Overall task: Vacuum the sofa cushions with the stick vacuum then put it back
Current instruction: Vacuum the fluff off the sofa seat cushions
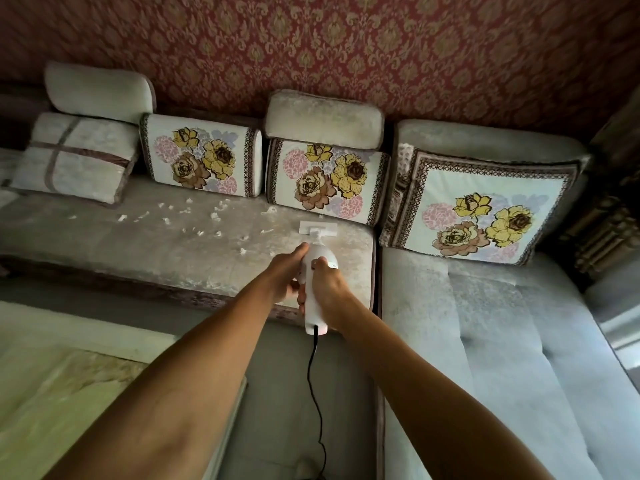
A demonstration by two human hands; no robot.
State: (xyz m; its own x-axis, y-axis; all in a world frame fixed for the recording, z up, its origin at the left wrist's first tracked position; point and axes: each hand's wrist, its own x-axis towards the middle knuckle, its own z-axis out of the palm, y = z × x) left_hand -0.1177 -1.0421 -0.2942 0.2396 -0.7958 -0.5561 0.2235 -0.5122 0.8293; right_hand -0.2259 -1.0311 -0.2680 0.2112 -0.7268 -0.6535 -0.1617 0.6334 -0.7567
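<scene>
Floral cushions (327, 181) block nozzle (318, 227) ahead (scraps (194, 216) leftward).

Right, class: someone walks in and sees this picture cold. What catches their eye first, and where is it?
Probably the white handheld vacuum at centre, gripped by both the left hand and right hand, its nozzle on the seat cushion. Next, the white scraps strewn over that cushion to the nozzle's left. Behind, three floral cushions lean below the red patterned wallpaper.
</scene>
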